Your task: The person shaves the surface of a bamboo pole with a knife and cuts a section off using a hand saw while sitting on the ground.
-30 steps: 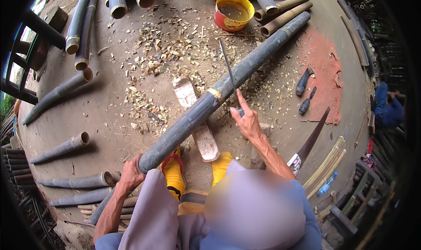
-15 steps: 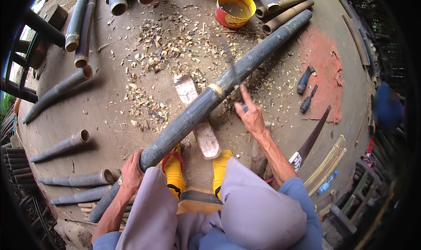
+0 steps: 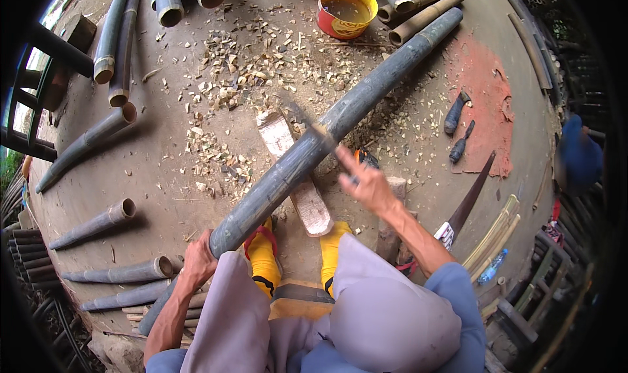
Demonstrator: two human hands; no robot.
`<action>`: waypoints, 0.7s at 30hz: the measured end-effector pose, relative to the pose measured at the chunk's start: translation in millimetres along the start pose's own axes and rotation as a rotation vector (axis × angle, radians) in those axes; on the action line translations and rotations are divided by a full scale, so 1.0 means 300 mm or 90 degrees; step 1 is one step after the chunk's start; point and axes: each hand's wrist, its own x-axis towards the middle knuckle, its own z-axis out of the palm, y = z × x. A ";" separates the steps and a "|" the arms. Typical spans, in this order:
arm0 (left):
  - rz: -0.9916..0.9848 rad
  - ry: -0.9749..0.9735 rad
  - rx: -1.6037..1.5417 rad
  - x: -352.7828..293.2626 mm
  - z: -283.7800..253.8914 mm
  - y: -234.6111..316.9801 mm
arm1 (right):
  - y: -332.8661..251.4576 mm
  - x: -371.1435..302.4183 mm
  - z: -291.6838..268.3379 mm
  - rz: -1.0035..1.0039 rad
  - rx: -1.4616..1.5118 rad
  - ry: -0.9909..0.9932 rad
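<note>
A long dark bamboo pole (image 3: 275,193) lies slantwise before me, from near my left knee to the far right. Its middle rests across a pale, chipped wooden block (image 3: 311,209). My left hand (image 3: 200,256) is closed round the near end of the pole. In my right hand (image 3: 371,188) is a knife (image 3: 302,116), its blade blurred by motion, lying across the pole at the pale node ring (image 3: 324,136). The index finger stretches along the knife. Its handle is mostly hidden by my fingers.
Pale wood chips (image 3: 226,95) litter the ground. A yellow-and-red bucket (image 3: 347,12) of murky liquid stands beyond. Cut bamboo pieces (image 3: 98,224) lie at the left. Two dark-handled tools (image 3: 458,114) rest near a reddish cloth (image 3: 484,85); a saw (image 3: 468,199) lies at the right.
My right hand has come nearer and slightly left with the knife, its blade swinging left onto the node ring. The left hand keeps its hold on the pole.
</note>
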 end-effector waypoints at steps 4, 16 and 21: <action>-0.001 -0.035 -0.032 0.033 -0.009 -0.026 | -0.009 0.012 -0.027 -0.065 0.068 0.093; 0.086 0.021 0.056 0.022 0.002 0.015 | 0.036 -0.002 -0.044 -0.032 -0.007 0.039; 0.049 0.158 0.078 0.008 0.108 -0.055 | 0.005 -0.019 0.014 -0.097 0.057 0.073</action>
